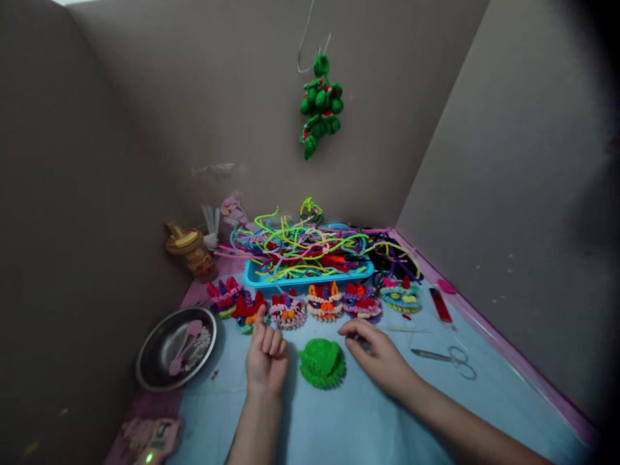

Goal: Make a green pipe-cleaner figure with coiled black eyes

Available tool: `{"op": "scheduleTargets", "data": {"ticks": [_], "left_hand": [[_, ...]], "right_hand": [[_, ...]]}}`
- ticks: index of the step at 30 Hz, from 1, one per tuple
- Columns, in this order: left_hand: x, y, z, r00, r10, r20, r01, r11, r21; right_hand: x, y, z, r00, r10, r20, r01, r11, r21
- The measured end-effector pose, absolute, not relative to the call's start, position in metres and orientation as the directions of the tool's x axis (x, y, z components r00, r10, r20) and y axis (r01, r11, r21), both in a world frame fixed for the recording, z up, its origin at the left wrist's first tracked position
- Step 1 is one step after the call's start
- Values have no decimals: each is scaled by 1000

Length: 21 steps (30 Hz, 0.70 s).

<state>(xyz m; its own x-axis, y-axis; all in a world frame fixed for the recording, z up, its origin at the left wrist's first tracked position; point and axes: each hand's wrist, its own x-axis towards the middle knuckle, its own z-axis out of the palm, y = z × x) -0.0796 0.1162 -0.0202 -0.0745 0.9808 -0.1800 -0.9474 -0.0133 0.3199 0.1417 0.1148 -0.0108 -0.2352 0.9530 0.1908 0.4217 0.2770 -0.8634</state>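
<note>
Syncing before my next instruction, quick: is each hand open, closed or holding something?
Left hand: index finger extended, others curled; whether it grips anything cannot be told.
Right hand: open, loosely curved, nothing visibly held.

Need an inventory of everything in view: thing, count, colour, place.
green fuzzy piece: one, green, front centre
fuzzy toys: six, multicoloured, centre row
tray: one, blue, back centre
fuzzy stems: many, mixed, on tray
scissors: one pair, grey, right
flat strip: one, dark red, right
scraps: some, pink and red, scattered
bowl: one, silver, left
scoop: one, pink, in bowl
beads: many, white, in bowl
cup: one, brown, back left
sticks: several, white, beside cup
device: one, pink, front left
hanging bundle: one, green and red, above tray
cloth: one, blue, underneath
walls: three, grey, around
left hand: one, bare, centre left
right hand: one, bare, centre right
</note>
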Motion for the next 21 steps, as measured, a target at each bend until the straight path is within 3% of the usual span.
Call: {"op": "scheduleTargets", "data": {"ticks": [3, 7, 13, 21], "left_hand": [[-82, 117, -20, -109, 974, -198, -946, -40, 323], [-85, 117, -17, -140, 968, -211, -936, -59, 348], [-92, 116, -15, -192, 960, -202, -942, -122, 313], [-86, 120, -19, -111, 962, -250, -953, -31, 301]], "right_hand": [[123, 133, 12, -435, 867, 243, 441, 441, -782], [84, 180, 34, -493, 791, 362, 527, 602, -600], [23, 221, 35, -614, 751, 244, 711, 660, -243], [29, 234, 54, -589, 755, 288, 751, 643, -150]]}}
